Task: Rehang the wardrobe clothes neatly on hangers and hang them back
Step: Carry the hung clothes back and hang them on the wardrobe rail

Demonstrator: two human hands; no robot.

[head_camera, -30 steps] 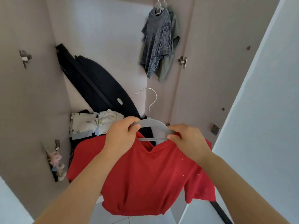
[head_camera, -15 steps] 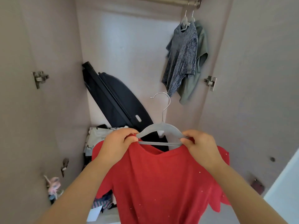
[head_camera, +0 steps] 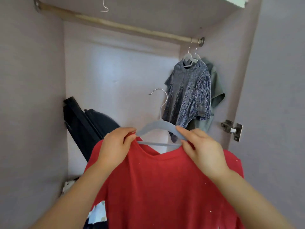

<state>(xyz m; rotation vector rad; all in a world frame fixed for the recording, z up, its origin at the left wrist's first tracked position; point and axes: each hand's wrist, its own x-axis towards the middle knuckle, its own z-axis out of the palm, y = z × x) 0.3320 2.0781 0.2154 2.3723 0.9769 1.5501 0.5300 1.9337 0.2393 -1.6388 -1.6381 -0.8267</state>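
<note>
Inside an open wardrobe, we hold a red T-shirt point(head_camera: 165, 187) on a grey hanger point(head_camera: 158, 126) up in front of us, below the wooden rail point(head_camera: 115, 25) that crosses the top of the space. Our left hand point(head_camera: 115, 144) is pinched on the shirt's left shoulder at the hanger's end, and our right hand point(head_camera: 203, 147) is closed on the hanger's right arm and the fabric beneath it. The hanger's metal hook point(head_camera: 160, 101) points up and is clear of the rail. At the far right, a speckled blue-grey T-shirt point(head_camera: 188, 95) and a green shirt point(head_camera: 216, 93) behind it hang from the rail. A black case point(head_camera: 87, 124), possibly luggage, leans in the far left corner
</note>
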